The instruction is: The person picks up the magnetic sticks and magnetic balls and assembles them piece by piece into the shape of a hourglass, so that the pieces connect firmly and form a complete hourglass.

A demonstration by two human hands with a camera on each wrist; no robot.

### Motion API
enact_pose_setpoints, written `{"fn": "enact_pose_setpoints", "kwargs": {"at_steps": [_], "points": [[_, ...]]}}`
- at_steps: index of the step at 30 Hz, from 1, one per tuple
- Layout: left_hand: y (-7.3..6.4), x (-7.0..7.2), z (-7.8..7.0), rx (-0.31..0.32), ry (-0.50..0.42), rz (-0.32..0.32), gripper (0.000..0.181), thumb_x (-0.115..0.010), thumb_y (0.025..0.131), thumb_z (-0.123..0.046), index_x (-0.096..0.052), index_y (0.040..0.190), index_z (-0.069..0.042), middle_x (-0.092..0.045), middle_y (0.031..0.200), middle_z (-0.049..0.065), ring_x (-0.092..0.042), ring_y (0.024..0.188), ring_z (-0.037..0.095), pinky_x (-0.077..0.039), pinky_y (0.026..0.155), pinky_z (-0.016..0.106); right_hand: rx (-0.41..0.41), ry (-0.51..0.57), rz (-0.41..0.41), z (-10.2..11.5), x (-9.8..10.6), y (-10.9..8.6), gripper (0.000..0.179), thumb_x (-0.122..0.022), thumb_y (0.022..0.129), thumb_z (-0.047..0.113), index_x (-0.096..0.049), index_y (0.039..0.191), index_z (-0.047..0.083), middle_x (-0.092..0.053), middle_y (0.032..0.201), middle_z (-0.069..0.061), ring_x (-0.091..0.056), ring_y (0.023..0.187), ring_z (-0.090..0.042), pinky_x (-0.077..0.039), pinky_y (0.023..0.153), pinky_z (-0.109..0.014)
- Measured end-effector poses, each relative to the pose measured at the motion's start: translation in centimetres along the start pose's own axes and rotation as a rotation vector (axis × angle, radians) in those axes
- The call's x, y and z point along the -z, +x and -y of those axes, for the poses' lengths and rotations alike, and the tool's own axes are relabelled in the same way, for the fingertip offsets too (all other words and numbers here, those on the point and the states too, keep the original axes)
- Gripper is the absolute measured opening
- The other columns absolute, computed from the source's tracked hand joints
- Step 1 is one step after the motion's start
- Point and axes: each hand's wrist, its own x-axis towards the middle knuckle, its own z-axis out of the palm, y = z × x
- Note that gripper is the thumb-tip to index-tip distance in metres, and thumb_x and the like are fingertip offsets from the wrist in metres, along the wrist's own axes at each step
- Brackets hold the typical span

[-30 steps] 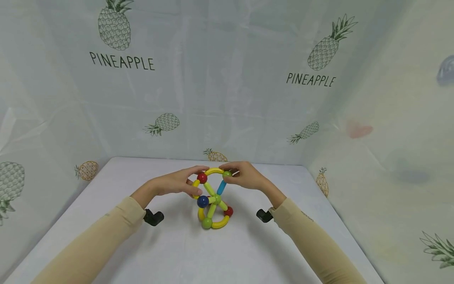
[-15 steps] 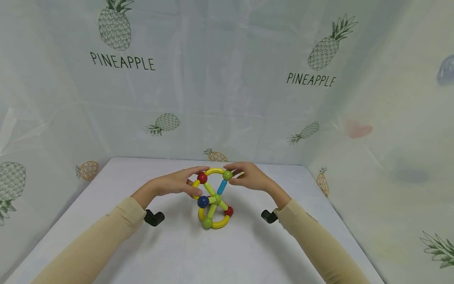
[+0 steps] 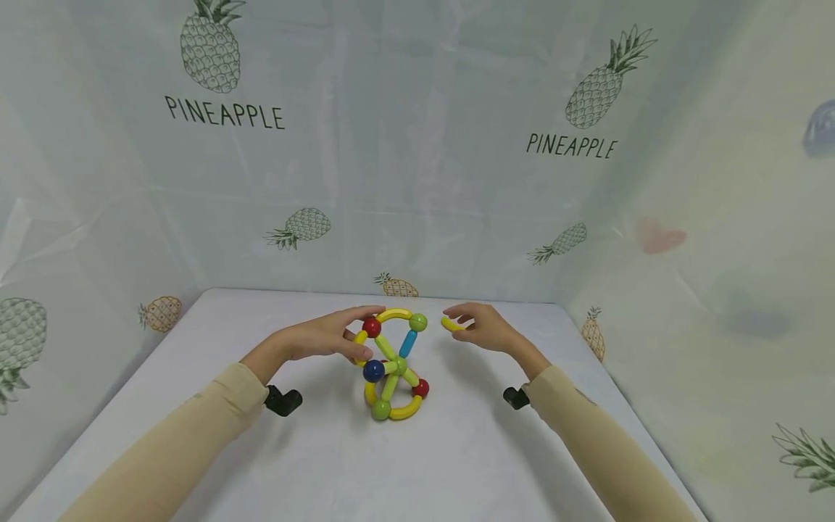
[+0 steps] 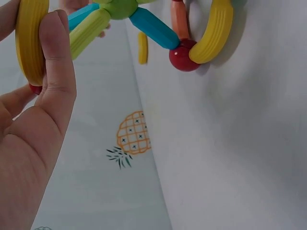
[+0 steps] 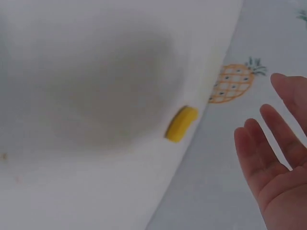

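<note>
A magnetic stick-and-ball structure point(image 3: 401, 365) stands on the table, made of coloured rods and balls. My left hand point(image 3: 322, 335) grips its upper left side, with thumb and fingers on a yellow curved rod point(image 4: 29, 43) beside a red ball point(image 3: 372, 328). To the right of the green ball point(image 3: 418, 322), my right hand point(image 3: 484, 328) is apart from the structure. In the right wrist view its fingers are extended and hold nothing. A loose yellow curved rod point(image 5: 182, 124) lies on the table near the far edge, partly overlapped by the right hand in the head view.
The white table point(image 3: 313, 464) ends at a pale curtain point(image 3: 417, 181) printed with pineapples, which also runs along both sides. Black wrist-worn pieces show below each forearm. Low on the structure, a dark blue ball point(image 3: 374, 370) faces forward.
My right hand has let go of the upper green ball and moved right, uncovering the loose yellow curved rod. The left hand and the structure have stayed in place.
</note>
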Motion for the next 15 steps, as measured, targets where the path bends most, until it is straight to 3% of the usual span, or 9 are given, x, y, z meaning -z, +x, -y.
{"fn": "enact_pose_setpoints", "kwargs": {"at_steps": [7, 15], "points": [[0.1, 0.0, 0.0, -0.009, 0.006, 0.008, 0.091, -0.081, 0.094, -0.038, -0.028, 0.168, -0.034, -0.028, 0.171, 0.006, -0.073, 0.105, 0.026, -0.045, 0.113, 0.062, -0.003, -0.076, -0.004, -3.3, -1.0, 1.1, 0.049, -0.075, 0.097, 0.003, -0.063, 0.144, 0.003, -0.063, 0.145, -0.018, -0.059, 0.131, -0.044, -0.052, 0.107, -0.057], [0.0, 0.0, -0.2, -0.013, 0.011, 0.004, 0.090, -0.081, 0.095, -0.036, -0.028, 0.168, -0.033, -0.029, 0.170, 0.007, -0.073, 0.104, 0.026, -0.045, 0.113, 0.062, -0.090, -0.104, -0.016, -5.6, -2.3, 2.7, 0.047, -0.073, 0.097, 0.002, -0.065, 0.144, 0.007, -0.063, 0.147, -0.013, -0.058, 0.134, -0.040, -0.049, 0.111, -0.056]]}}
